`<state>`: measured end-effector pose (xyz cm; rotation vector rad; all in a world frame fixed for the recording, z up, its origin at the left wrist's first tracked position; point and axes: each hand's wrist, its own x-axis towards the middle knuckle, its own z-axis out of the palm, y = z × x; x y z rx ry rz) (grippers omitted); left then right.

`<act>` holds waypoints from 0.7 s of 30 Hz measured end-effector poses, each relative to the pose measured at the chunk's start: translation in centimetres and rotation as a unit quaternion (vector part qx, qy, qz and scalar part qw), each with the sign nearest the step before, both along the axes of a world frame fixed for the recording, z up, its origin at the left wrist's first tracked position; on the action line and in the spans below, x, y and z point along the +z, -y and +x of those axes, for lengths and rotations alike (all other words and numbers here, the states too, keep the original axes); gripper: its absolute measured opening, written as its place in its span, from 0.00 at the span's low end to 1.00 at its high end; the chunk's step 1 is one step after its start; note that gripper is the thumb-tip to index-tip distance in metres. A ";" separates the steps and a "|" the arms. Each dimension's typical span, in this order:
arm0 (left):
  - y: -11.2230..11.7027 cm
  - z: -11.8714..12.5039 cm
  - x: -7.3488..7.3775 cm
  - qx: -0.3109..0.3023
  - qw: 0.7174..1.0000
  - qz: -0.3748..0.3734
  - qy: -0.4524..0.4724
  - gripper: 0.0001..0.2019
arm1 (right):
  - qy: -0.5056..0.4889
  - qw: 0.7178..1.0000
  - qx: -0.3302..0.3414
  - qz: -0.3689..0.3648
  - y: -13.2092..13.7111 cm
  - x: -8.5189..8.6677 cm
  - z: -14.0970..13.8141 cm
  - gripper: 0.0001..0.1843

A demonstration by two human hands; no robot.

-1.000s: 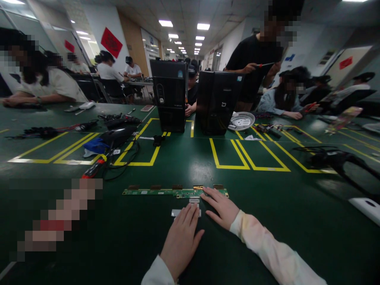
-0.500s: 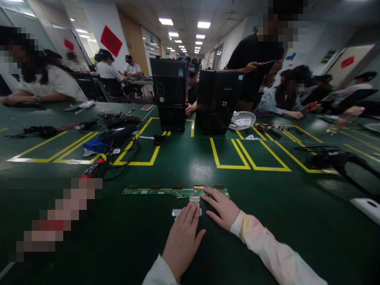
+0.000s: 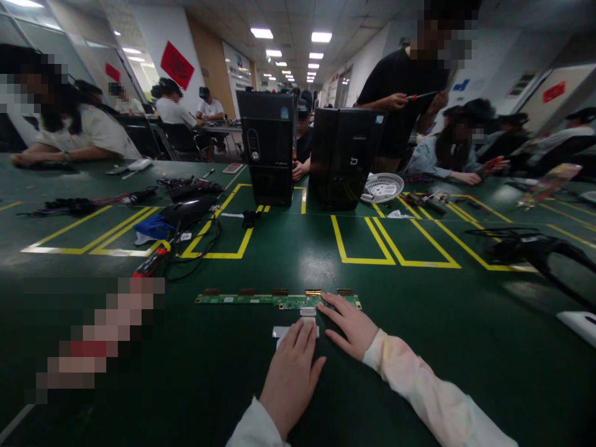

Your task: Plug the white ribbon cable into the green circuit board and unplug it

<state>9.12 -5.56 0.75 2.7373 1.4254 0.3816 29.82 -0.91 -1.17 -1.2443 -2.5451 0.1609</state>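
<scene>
A long narrow green circuit board (image 3: 251,299) lies flat on the dark green table (image 3: 419,347) in front of me. My right hand (image 3: 349,326) lies open with its fingertips on the board's right end. Just below the board is a small white flat strip (image 3: 282,331), and the fingers of my left hand (image 3: 293,372) rest flat on it. Both fingers sets are stretched out; neither hand grips anything. A short pale connector piece (image 3: 308,311) sits between the strip and the board.
Two black computer towers (image 3: 267,149) (image 3: 344,158) stand at mid-table with yellow tape boxes (image 3: 363,245) around them. Cables, a black device and a red-handled tool (image 3: 151,264) lie at left. A white fan grille (image 3: 382,187) and black stand (image 3: 535,251) are at right. Several people sit around; one stands holding a screwdriver.
Barely anything; my hands keep their places on the strip and board, and the view has shifted slightly.
</scene>
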 end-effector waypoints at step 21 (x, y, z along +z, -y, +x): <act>0.4 0.6 -1.0 0.023 0.999 0.017 0.016 0.24 | 0.007 1.000 0.002 -0.004 0.0 0.1 -0.1 0.29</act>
